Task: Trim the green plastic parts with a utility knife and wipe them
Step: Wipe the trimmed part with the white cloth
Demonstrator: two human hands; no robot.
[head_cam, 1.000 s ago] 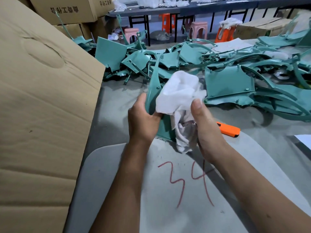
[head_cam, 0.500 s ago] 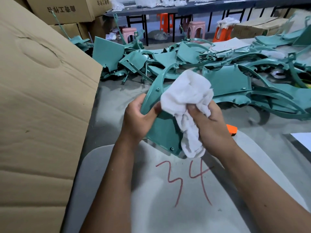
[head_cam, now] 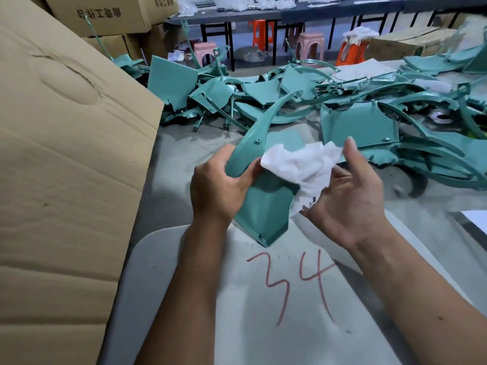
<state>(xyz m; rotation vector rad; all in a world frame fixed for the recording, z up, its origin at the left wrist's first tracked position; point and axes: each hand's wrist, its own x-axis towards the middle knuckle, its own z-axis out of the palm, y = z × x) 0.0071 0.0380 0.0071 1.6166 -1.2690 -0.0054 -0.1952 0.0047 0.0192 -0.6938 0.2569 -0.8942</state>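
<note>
Head view looks down on a grey desk [head_cam: 189, 143] whose left edge is walled off by one big brown cardboard sheet [head_cam: 66, 180]. Across the far side sprawls a heap of green plastic parts [head_cam: 369, 111], too tangled to count. Beyond it stand stacked cardboard boxes [head_cam: 105, 14], two pink plastic stools [head_cam: 311, 43] and two orange plastic stools [head_cam: 261, 30]. At the near edge lies one pale grey board marked with a red "34" [head_cam: 290, 299]. Above it, the left hand [head_cam: 218, 188] grips one curved green plastic part [head_cam: 263, 204], fingers curled round its left rim. One crumpled white cloth [head_cam: 297, 164] lies against that part, held loosely by the right hand [head_cam: 350, 196], palm up, fingers partly spread.
</note>
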